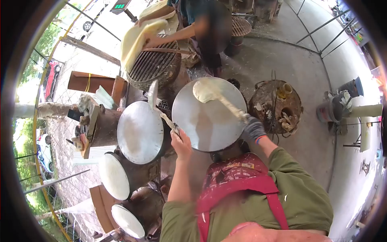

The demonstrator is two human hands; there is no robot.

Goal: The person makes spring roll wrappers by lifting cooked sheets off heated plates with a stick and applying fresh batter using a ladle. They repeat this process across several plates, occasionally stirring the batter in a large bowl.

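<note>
**Spreading the pale batter over the round metal plate**

Holding tools in both hands, you are at the step of spreading. Your right hand, in a dark grey glove, is closed tightly around the long batter-caked handle of a spreader. Its broad end lies on the large round grey metal plate in the middle of the frame. Your bare left hand is closed around the handle of a flat pale scraper blade, which stands over the edge of the second round metal plate just to the left.

I judge the work is only at its beginning. The cream-coloured batter patch covers only a small part near the upper edge of the plate; it looks wet, thick and uneven, and the rest of the plate is bare. The next move calls for a steady circular sweep that draws the batter thin towards the bare lower part.

At the top of the frame another person's hand handles a pale thin sheet over a round ribbed grill.
</note>
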